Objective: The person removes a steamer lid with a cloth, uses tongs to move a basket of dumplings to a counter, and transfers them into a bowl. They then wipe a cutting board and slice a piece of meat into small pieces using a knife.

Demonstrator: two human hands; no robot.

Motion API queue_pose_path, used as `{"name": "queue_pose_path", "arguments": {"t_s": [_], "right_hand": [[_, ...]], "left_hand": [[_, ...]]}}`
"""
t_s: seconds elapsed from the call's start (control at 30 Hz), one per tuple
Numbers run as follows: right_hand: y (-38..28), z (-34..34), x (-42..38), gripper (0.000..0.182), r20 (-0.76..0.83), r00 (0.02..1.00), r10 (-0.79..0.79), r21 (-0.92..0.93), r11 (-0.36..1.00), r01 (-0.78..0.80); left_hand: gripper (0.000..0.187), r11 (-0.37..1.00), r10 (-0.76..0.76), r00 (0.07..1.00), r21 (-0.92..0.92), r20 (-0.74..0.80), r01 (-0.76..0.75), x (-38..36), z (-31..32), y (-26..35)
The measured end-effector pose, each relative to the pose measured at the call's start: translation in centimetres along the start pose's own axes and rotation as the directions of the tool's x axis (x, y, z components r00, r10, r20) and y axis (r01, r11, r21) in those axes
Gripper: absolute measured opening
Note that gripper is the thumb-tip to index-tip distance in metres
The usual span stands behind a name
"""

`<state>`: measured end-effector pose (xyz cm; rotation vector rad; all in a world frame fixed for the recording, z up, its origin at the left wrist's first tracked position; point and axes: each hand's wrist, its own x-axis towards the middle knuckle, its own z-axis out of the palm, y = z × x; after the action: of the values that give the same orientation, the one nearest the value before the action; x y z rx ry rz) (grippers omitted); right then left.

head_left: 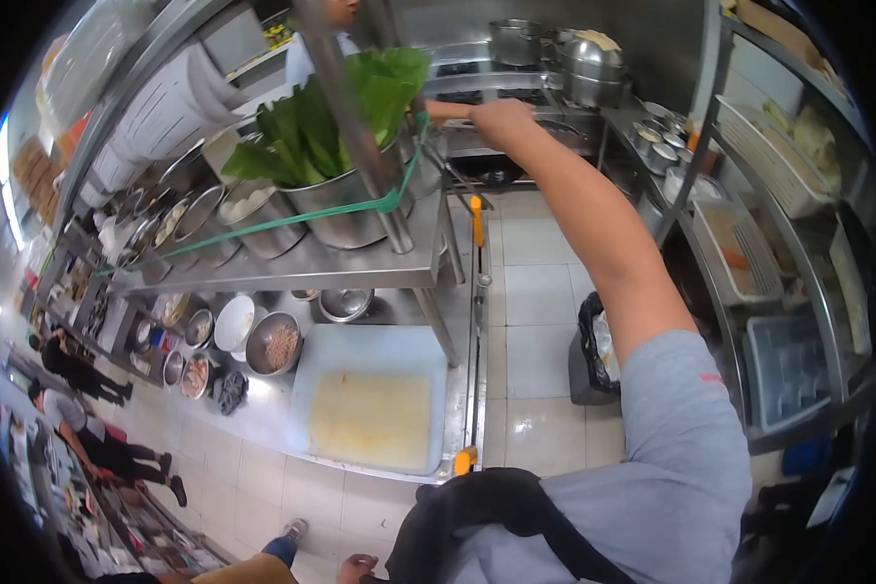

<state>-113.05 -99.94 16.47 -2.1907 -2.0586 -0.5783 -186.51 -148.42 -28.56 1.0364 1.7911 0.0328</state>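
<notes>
My right arm stretches forward past the steel shelf, and my right hand (504,119) is beyond the shelf's corner, level with the stove. Its back faces me and its fingers point left, mostly hidden, so I cannot make out any grip. Nearest to it on the left are a steel post (360,136) and a deep steel pot (336,209) full of upright green leaves (321,122). My left hand (357,567) shows only in part at the bottom edge beside the black apron strap (414,530). Its fingers look loosely curled; what is in them, if anything, is not visible.
Under the shelf lie a stained cutting board (370,419) and a bowl of chopped meat (274,343). A black bin (594,355) stands on the tiled floor. Stacked pots (592,73) sit by the stove, racks (749,243) line the right. Several people (102,443) are nearby.
</notes>
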Motion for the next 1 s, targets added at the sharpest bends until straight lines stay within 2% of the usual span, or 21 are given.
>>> {"name": "queue_pose_path", "arguments": {"t_s": [0.07, 0.1, 0.17, 0.23, 0.27, 0.3, 0.33, 0.37, 0.4, 0.47, 0.5, 0.6, 0.67, 0.73, 0.77, 0.8, 0.83, 0.87, 0.93, 0.97, 1.0], "right_hand": [[1.4, 3.9, 0.6, 0.029, -0.037, 0.989, 0.14, 0.114, 0.984, -0.135], [1.7, 5.1, -0.5, 0.03, -0.038, 0.993, 0.116, 0.168, 0.98, -0.108], [3.1, 7.7, -3.0, 0.034, -0.016, 0.997, 0.079, 0.294, 0.953, -0.071], [4.3, 11.2, -6.6, 0.04, -0.086, 0.992, 0.092, 0.455, 0.889, -0.043], [4.0, 12.4, -8.4, 0.05, -0.113, 0.99, 0.085, 0.508, 0.861, -0.015], [2.5, 12.0, -10.5, 0.063, 0.002, 0.987, 0.159, 0.631, 0.766, -0.125], [2.5, 13.9, -11.8, 0.077, -0.132, 0.986, 0.103, 0.612, 0.791, -0.001], [0.3, 10.7, -14.0, 0.083, -0.002, 0.988, 0.152, 0.638, 0.761, -0.116], [0.4, 12.6, -15.0, 0.081, -0.165, 0.96, 0.224, 0.64, 0.765, -0.068], [-0.6, 13.3, -17.4, 0.071, -0.279, 0.868, 0.41, 0.755, 0.653, -0.065], [-3.6, 9.6, -19.8, 0.061, -0.17, 0.837, 0.521, 0.835, 0.527, -0.158], [-7.1, 8.0, -24.9, 0.048, -0.263, 0.783, 0.563, 0.849, 0.521, -0.089], [-12.7, 4.6, -28.2, 0.04, -0.268, 0.795, 0.544, 0.831, 0.548, -0.095], [-18.7, 1.5, -30.8, 0.034, -0.221, 0.848, 0.482, 0.824, 0.557, -0.102], [-21.7, 0.3, -31.8, 0.03, -0.215, 0.875, 0.434, 0.803, 0.588, -0.094], [-26.0, -1.5, -32.1, 0.03, -0.228, 0.883, 0.41, 0.779, 0.621, -0.087], [-29.6, -2.4, -32.6, 0.031, -0.118, 0.922, 0.369, 0.788, 0.6, -0.139], [-33.0, -3.0, -33.2, 0.032, -0.002, 0.947, 0.322, 0.793, 0.577, -0.194], [-40.2, -3.0, -31.9, 0.034, 0.045, 0.993, 0.113, 0.805, 0.584, -0.103], [-43.9, -2.7, -31.1, 0.032, 0.167, 0.985, 0.048, 0.856, 0.488, -0.169], [-47.5, -2.0, -30.0, 0.031, 0.273, 0.962, -0.03, 0.891, 0.385, -0.241]], "left_hand": [[0.031, 1.0, 0.018, 0.997, 0.009, -0.081, -0.017, -2.1, 0.9, 1.9], [0.033, 0.997, -0.07, 0.994, -0.026, -0.088, 0.068, -2.9, 1.2, 3.6], [0.05, 0.99, -0.066, 0.996, -0.13, -0.059, 0.057, -1.8, 1.9, 3.5], [0.048, 0.997, -0.04, 0.999, 0.059, -0.033, 0.042, -1.2, 1.0, 4.7], [0.045, 0.983, 0.005, 1.0, 0.183, -0.002, -0.005, -1.2, -0.3, 5.5], [0.043, 0.99, 0.019, 1.0, 0.143, 0.017, -0.021, -1.8, -0.7, 7.4], [0.042, 0.996, 0.078, 0.997, 0.042, -0.015, -0.077, -1.3, -1.6, 8.2], [0.04, 0.989, 0.137, 0.989, -0.056, -0.048, -0.14, -0.8, -2.5, 9.0], [0.041, 0.982, 0.187, 0.98, -0.026, -0.069, -0.189, -1.4, -4.6, 11.9], [0.042, 0.943, 0.331, 0.924, 0.086, -0.19, -0.321, 0.5, -8.5, 15.1], [0.041, 0.916, 0.402, 0.867, 0.126, -0.296, -0.381, 1.6, -10.6, 16.9], [0.04, 0.884, 0.467, 0.78, 0.246, -0.417, -0.398, 5.1, -18.6, 23.4], [0.044, 0.734, 0.679, 0.527, 0.485, -0.511, -0.475, 10.7, -23.6, 25.3], [0.046, 0.708, 0.703, 0.463, 0.598, -0.541, -0.376, 15.2, -28.1, 28.7], [0.046, 0.688, 0.721, 0.471, 0.606, -0.509, -0.398, 17.5, -29.6, 29.5], [0.045, 0.664, 0.733, 0.362, 0.721, -0.576, -0.196, 20.3, -30.8, 30.1], [0.043, 0.627, 0.754, 0.23, 0.778, -0.615, 0.024, 22.8, -31.7, 30.5], [0.043, 0.607, 0.772, 0.234, 0.794, -0.591, 0.001, 25.1, -32.2, 30.3], [0.041, 0.655, 0.714, 0.395, 0.75, -0.578, -0.088, 28.5, -32.6, 29.7], [0.039, 0.65, 0.715, 0.474, 0.738, -0.513, -0.181, 27.4, -33.1, 30.1], [0.039, 0.632, 0.731, 0.475, 0.749, -0.491, -0.198, 26.1, -33.4, 30.4]]}}
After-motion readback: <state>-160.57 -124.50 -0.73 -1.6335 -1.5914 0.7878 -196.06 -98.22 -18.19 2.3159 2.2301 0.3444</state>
